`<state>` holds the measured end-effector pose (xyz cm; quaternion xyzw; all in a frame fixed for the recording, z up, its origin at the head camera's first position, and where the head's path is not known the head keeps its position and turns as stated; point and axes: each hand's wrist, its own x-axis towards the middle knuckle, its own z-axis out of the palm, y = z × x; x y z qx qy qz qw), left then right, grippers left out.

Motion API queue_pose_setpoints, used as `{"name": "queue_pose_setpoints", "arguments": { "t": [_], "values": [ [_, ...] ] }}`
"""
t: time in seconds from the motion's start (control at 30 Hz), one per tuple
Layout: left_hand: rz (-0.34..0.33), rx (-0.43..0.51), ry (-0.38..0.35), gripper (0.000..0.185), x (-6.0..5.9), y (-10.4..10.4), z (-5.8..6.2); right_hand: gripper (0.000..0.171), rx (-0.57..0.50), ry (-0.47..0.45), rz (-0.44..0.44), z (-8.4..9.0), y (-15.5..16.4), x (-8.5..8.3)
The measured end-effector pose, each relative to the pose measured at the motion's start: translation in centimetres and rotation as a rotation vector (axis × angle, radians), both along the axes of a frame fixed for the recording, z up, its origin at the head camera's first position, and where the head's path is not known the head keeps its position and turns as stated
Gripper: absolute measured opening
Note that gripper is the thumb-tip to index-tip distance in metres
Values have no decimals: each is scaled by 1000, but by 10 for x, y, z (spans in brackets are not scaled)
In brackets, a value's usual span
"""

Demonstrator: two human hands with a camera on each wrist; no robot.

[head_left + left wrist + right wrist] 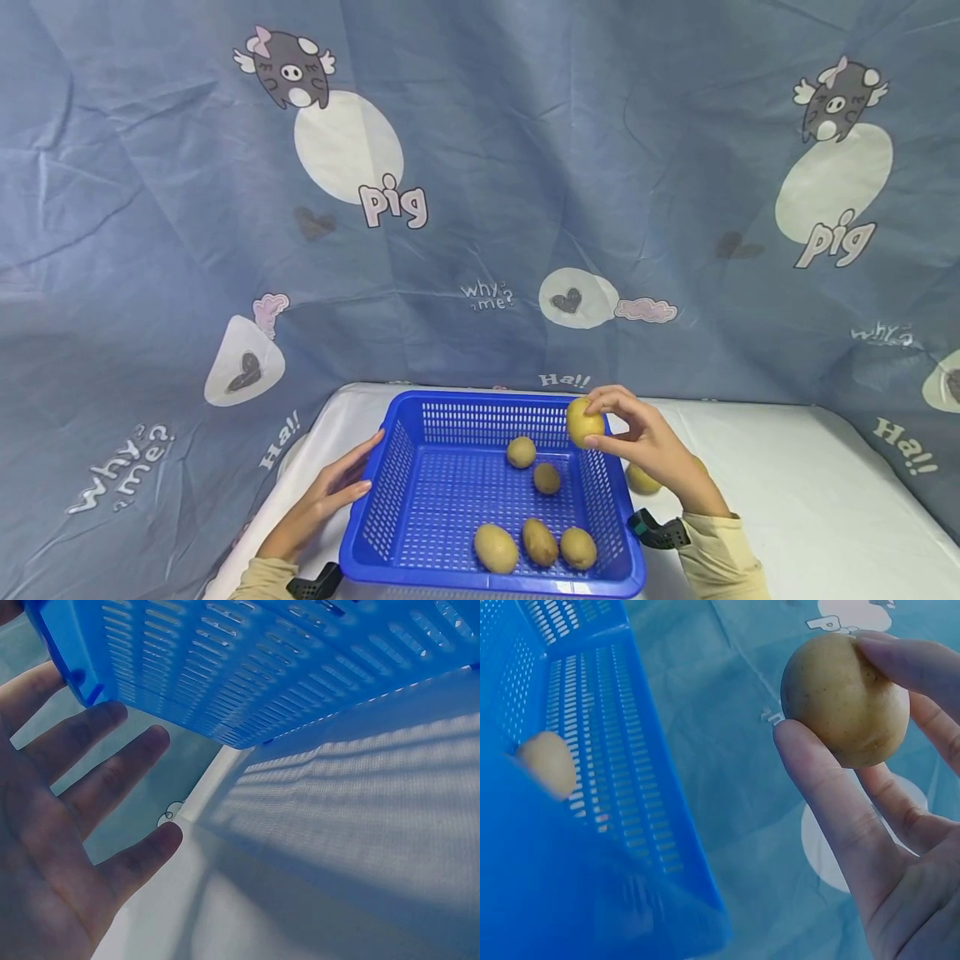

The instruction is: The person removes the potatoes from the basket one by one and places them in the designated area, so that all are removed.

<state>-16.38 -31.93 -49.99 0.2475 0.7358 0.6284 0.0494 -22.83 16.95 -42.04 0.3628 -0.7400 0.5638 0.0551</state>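
Head view, left to right: your left hand (330,493) lies with fingers straight against the left wall of the one blue basket (375,517), holding nothing; the left wrist view confirms the spread fingers (112,761) beside the slotted wall. Five potatoes lie inside the basket: two (521,452) near the middle, three (496,547) in a row at the near side. Your right hand (648,450) pinches a sixth potato (583,422) between thumb and fingertips, above the basket's far right corner. One more potato (642,480) rests on the white table (810,500) just outside the right wall, partly hidden by that hand.
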Motion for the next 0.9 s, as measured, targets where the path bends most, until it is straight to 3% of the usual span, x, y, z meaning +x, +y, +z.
{"name": "queue_pose_setpoints", "arguments": {
  "t": [0.43,0.9],
  "values": [
    [-20,1,35,65,-1,-2,-4,35,12,56,-20,-8,26,7],
    [-18,-7,50,64,0,1,1,36,53,56,-173,-24,76,6]
  ]
}}
